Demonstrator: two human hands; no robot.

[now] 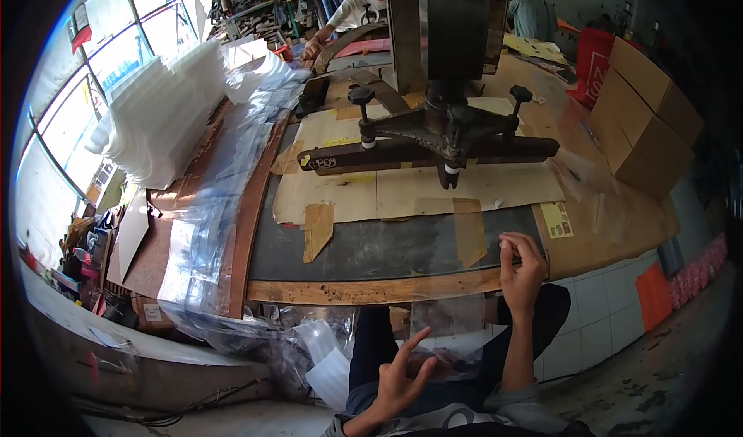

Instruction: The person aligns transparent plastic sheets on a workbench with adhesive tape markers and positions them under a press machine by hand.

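Note:
My left hand (404, 377) is low over my lap, its index finger and thumb spread apart, with nothing visible between them. Just beyond it, a clear plastic sheet or bag (449, 322) hangs below the table's front edge and over my legs. At the right front corner of the table, my right hand (524, 271) is raised with fingers bent toward the thumb, as in a pinch; anything thin in it cannot be made out. Ahead stands a press with a dark metal bar (433, 155) above a taped cardboard sheet (356, 193) on a black mat (371, 251).
Stacked white foam sheets (166, 108) and clear plastic film (209, 220) lie on the left. Cardboard boxes (646, 120) and a red bag (592, 66) stand at right. A wooden strip (348, 291) edges the table. Two other people (360, 10) are at the back.

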